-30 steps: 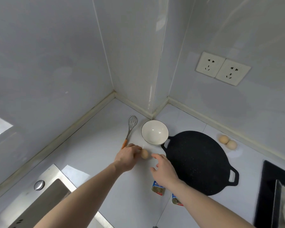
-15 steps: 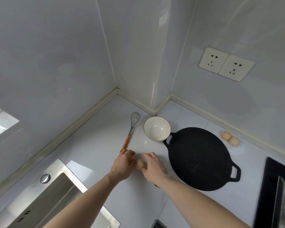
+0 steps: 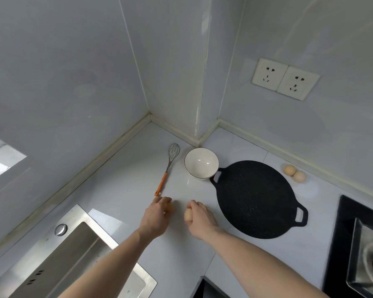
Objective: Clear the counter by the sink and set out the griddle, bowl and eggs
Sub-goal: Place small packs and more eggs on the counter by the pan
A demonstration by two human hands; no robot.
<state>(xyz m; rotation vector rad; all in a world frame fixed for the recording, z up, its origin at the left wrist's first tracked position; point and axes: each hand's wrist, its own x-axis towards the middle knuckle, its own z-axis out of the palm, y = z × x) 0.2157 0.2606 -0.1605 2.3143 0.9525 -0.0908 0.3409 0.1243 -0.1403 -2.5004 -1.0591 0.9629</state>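
Note:
A round black griddle (image 3: 254, 198) with two handles lies on the white counter. A white bowl (image 3: 201, 162) stands upright at its far left handle. Two brown eggs (image 3: 294, 173) lie side by side behind the griddle, near the wall. My right hand (image 3: 199, 220) grips a brown egg (image 3: 187, 216) just left of the griddle. My left hand (image 3: 157, 216) holds another egg (image 3: 170, 208), mostly hidden by its fingers. The two hands are a short gap apart.
A whisk (image 3: 168, 166) with an orange handle lies left of the bowl. A steel sink (image 3: 78, 252) is at the lower left. A black hob (image 3: 362, 244) with a glass lid sits at the right edge. Walls meet in a corner behind the bowl.
The hands met over one visible egg, then drew apart. Now each hand holds an egg, and both have come nearer to me, away from the bowl.

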